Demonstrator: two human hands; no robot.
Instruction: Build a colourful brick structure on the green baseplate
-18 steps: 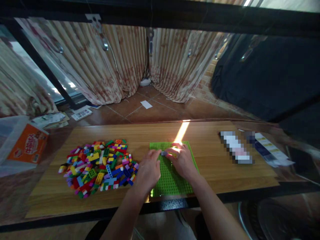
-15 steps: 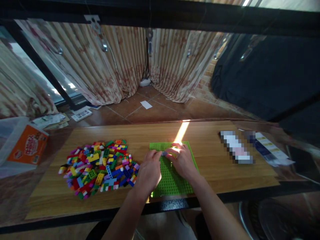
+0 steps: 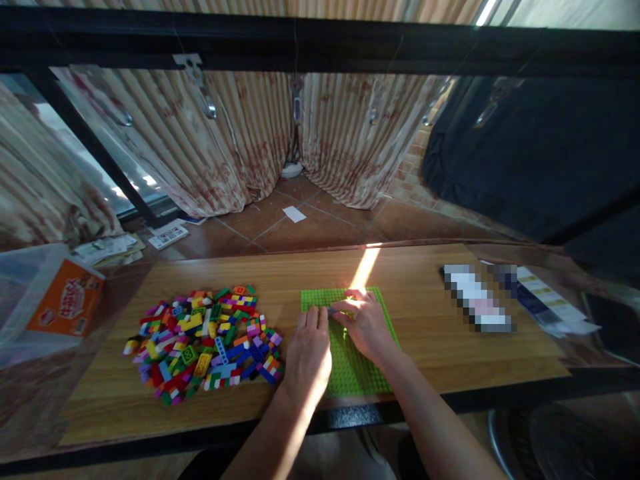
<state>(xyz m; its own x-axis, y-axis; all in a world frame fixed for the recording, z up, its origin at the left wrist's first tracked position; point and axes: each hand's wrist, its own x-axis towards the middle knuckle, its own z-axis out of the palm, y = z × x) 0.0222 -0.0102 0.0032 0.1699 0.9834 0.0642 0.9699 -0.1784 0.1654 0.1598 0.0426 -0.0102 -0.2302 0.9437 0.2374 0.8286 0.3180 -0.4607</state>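
On the wooden tabletop (image 3: 425,333) our two hands met over the green baseplate (image 3: 350,370), which lay flat near the front edge, just right of the loose pile of coloured bricks (image 3: 205,343). Our left hand (image 3: 310,353) rested flat and released on the plate's left edge; our right hand (image 3: 365,327) pinched a small brick (image 3: 332,311) against the studs. We judged the brick was being seated, calling for a square, firm press
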